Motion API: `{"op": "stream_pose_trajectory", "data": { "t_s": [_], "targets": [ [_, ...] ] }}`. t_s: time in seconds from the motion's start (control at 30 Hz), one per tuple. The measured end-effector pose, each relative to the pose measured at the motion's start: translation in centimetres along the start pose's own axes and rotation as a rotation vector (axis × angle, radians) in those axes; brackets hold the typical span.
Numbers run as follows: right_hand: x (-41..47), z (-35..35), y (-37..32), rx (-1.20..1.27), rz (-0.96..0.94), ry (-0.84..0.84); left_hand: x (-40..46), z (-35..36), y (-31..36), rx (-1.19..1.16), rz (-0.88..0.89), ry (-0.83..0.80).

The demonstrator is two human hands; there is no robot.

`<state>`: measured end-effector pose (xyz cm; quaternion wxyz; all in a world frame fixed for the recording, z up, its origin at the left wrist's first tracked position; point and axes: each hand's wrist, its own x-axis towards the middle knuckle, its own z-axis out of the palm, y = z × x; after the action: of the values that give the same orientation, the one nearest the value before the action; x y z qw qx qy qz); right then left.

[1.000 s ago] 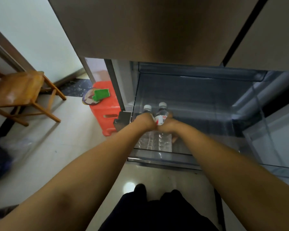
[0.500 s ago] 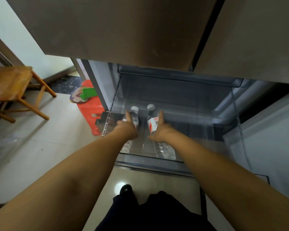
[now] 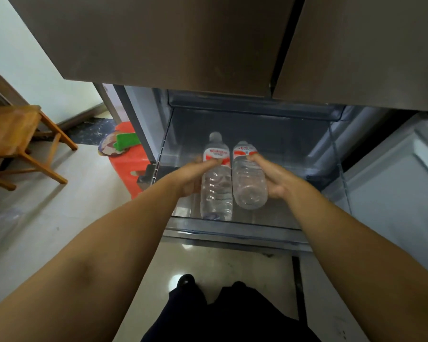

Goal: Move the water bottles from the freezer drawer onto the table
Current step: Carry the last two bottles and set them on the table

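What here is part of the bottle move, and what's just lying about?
Job: left bottle, held by left hand; right bottle, held by right hand; freezer drawer.
Lying about: wooden chair; red stool; green item on it.

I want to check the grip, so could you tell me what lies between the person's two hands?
In the head view, two water bottles lie side by side between them: the left hand holds the left bottle and the right hand holds the right bottle.

Far left: wooden chair [image 3: 13, 134] on pale tiled floor [image 3: 59, 218]. Right of it, red plastic stool [image 3: 129, 166] bearing a patterned plate [image 3: 108, 145] and green object [image 3: 126, 140].
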<state>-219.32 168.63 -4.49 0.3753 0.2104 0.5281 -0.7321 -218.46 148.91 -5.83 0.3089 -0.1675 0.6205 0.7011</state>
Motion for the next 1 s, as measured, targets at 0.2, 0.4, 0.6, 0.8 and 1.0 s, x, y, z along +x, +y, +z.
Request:
{"op": "stream_pose_trajectory", "data": {
  "t_s": [0.2,0.4,0.6,0.8,1.0],
  "targets": [
    [-4.1,-0.3,-0.3,0.109,-0.107,-0.058,-1.5,2.3,1.8,-0.335,-0.098,-0.175],
    [-8.7,-1.0,1.8,0.259,-0.267,-0.013,-3.3,4.4,2.7,-0.255,-0.121,-0.363],
    [-13.6,0.5,7.3,0.449,-0.506,0.070,-5.5,5.9,3.6,-0.091,-0.076,-0.642],
    [-18.8,2.4,12.6,0.567,-0.719,0.319,-8.1,9.8,2.5,0.224,-0.137,-0.827],
    [-23.0,1.5,21.3,0.469,-0.795,0.661,-10.3,15.5,-3.2,0.510,-0.165,-1.021]
  ]
}}
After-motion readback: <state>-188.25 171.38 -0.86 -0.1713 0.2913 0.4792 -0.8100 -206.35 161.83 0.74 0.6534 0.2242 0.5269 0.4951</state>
